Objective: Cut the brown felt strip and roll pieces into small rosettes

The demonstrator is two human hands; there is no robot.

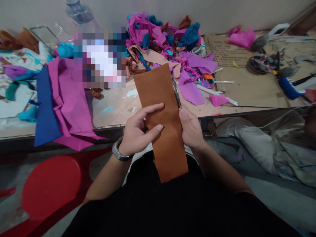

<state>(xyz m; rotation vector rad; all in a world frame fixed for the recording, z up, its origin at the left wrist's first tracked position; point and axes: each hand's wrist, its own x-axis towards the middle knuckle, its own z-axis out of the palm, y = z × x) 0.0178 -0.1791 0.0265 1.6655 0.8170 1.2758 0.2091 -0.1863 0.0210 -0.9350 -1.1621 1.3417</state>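
Observation:
A long, folded sheet of brown crepe paper hangs tilted in front of my body, its top over the table's front part. My left hand grips it from the left edge, with index finger and thumb lying across its face and the other fingers mostly hidden. By the right edge, my right hand is closed around a pair of scissors. The dark metal blades point up along the paper's edge. The scissors' handles are hidden in my hand.
Crumpled pink, blue and brown scraps pile up at the back of the table. Pink sheets and a blue sheet overhang the front edge at left. Cardboard lies at right. A red stool stands lower left; another person's leg is at right.

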